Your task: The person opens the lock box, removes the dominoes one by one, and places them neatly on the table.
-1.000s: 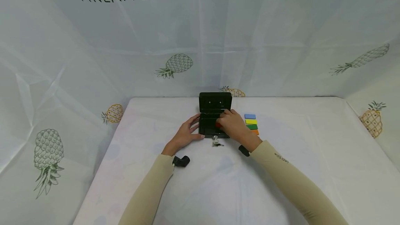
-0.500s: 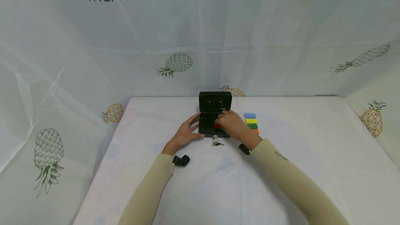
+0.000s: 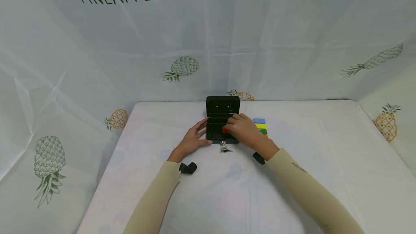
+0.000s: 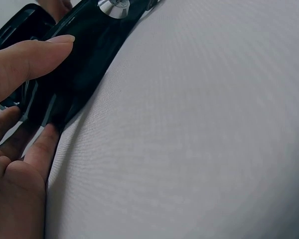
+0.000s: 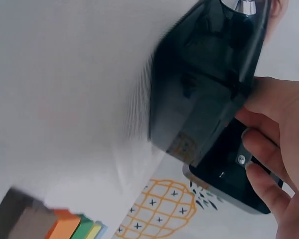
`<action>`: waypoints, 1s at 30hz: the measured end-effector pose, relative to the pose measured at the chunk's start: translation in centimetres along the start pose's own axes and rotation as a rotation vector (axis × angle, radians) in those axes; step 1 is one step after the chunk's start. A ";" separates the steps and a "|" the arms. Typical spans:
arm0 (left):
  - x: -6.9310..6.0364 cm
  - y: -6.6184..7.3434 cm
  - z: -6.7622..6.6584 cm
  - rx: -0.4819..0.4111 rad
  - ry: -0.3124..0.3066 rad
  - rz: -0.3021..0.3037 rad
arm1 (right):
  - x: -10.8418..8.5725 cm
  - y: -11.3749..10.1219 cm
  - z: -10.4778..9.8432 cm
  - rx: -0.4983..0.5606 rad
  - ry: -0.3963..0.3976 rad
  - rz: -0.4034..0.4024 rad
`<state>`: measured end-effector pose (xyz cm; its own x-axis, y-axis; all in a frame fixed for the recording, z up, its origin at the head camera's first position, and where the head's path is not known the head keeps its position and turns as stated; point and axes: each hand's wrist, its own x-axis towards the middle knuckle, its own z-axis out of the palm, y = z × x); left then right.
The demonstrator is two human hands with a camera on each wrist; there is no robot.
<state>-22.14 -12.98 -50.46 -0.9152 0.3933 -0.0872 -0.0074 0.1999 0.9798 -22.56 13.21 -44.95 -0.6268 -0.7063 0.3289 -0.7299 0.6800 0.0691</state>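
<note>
A small black metal box (image 3: 215, 133) stands at the back of the table with its lid (image 3: 222, 107) raised. My left hand (image 3: 190, 142) rests against the box's left side, fingers spread, and the thumb lies at the front face in the left wrist view. Over the right part of the box is my right hand (image 3: 244, 130), its fingers reaching inside. It pinches a red block (image 3: 225, 130), partly covered by the fingers. In the right wrist view the box wall (image 5: 199, 84) hides the block.
A silver lock with keys (image 3: 224, 148) is at the box's front. Right of the box lie flat blocks in a column: blue (image 3: 259, 121), yellow (image 3: 261, 126), green (image 3: 263, 131) and orange (image 3: 266, 135), partly behind my right wrist. A curtain hangs behind the table.
My right wrist and forearm have shifted slightly to the right, while the fingers stay inside the box with the red block. My left hand has not visibly moved.
</note>
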 end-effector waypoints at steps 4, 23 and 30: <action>0.1 -0.2 -0.1 -0.014 -0.010 0.013 | -0.7 0.2 -0.6 -0.004 0.045 -0.005; 0.0 -0.3 -0.1 -0.002 -0.009 0.026 | -4.8 1.5 -2.2 0.039 0.225 0.028; 0.0 -0.2 0.0 -0.001 -0.010 0.031 | -6.8 2.2 -2.3 0.043 0.238 0.055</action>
<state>-22.17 -13.04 -50.61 -0.9109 0.4084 -0.0588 0.0204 0.1870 0.9822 -19.29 20.00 -44.82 -0.5879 -0.5983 0.5444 -0.7105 0.7036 0.0060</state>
